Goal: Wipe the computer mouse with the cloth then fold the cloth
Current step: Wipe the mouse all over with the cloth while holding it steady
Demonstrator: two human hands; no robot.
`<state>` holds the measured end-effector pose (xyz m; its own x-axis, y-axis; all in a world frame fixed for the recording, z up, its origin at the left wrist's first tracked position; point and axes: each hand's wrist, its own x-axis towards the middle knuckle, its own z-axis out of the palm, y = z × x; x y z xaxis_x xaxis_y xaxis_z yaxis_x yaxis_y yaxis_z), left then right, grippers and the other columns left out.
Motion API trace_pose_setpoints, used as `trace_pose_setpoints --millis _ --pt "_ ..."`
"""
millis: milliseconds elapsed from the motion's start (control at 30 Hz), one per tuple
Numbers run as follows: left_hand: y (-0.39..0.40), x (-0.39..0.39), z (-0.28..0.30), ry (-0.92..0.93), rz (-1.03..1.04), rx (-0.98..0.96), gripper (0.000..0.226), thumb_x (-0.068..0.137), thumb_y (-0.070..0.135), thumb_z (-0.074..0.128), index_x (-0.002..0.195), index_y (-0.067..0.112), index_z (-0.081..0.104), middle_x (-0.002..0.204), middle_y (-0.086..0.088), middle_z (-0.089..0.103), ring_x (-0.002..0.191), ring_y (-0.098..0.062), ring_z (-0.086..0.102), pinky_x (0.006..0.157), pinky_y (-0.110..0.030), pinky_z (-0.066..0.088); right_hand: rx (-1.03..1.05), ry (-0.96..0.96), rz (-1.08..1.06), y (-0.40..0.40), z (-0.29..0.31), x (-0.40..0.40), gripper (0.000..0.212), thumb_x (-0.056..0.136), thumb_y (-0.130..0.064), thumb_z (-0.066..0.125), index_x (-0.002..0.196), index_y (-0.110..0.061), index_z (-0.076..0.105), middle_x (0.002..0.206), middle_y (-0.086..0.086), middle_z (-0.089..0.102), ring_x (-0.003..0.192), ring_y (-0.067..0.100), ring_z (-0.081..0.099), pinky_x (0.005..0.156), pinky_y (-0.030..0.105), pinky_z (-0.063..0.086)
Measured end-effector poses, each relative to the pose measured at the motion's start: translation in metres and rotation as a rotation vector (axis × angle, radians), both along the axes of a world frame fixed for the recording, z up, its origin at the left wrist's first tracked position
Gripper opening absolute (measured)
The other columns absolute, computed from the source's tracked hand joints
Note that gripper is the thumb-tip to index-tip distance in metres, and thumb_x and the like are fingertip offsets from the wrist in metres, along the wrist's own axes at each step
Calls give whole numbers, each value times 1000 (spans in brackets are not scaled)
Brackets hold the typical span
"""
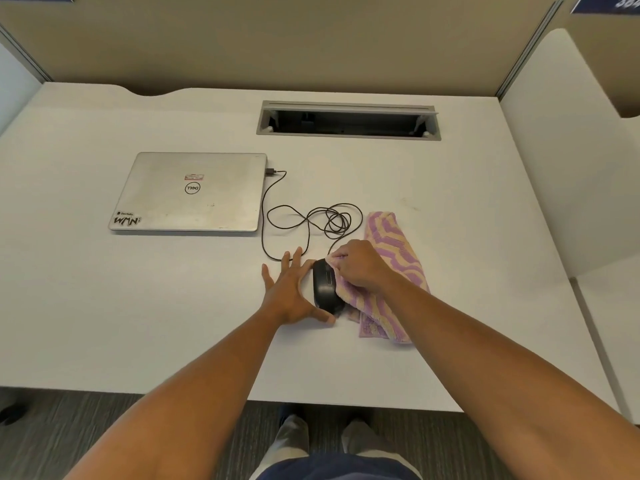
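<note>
Closed laptop (188, 192) lying left on the tabletop (138, 306), its cable (311, 220) looping toward the black mouse (323, 285). Left hand (289, 292) lying flat, fingers spread, bracing the mouse's left side. Right hand (358, 268), grip bunched, pinching the striped cloth (391, 258) against the mouse's right edge.

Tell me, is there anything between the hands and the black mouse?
Nothing visible. The left hand lies open against the black wired computer mouse, and the right hand presses the purple-and-cream striped cloth onto its right side.
</note>
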<state>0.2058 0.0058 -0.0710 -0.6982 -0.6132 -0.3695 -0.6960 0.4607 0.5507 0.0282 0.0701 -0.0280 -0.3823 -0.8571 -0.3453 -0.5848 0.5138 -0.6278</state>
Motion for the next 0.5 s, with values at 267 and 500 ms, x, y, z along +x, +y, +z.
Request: trace_pose_setpoints --millis 267,500 --pt "0 0 2 -29 -18 6 146 30 84 76 155 34 17 165 10 -11 147 -9 -25 111 -52 -26 81 -87 296 8 14 -16 17 87 -13 68 102 -15 76 96 -9 63 85 1 56 70 10 39" --pt "0 -1 1 -41 -19 5 148 31 83 76 156 32 15 165 10 -12 147 -9 -25 111 -53 -26 8 31 155 -6 6 -1 20 89 -5 57 102 -8 73 113 7 65 105 21 60 92 34 50"
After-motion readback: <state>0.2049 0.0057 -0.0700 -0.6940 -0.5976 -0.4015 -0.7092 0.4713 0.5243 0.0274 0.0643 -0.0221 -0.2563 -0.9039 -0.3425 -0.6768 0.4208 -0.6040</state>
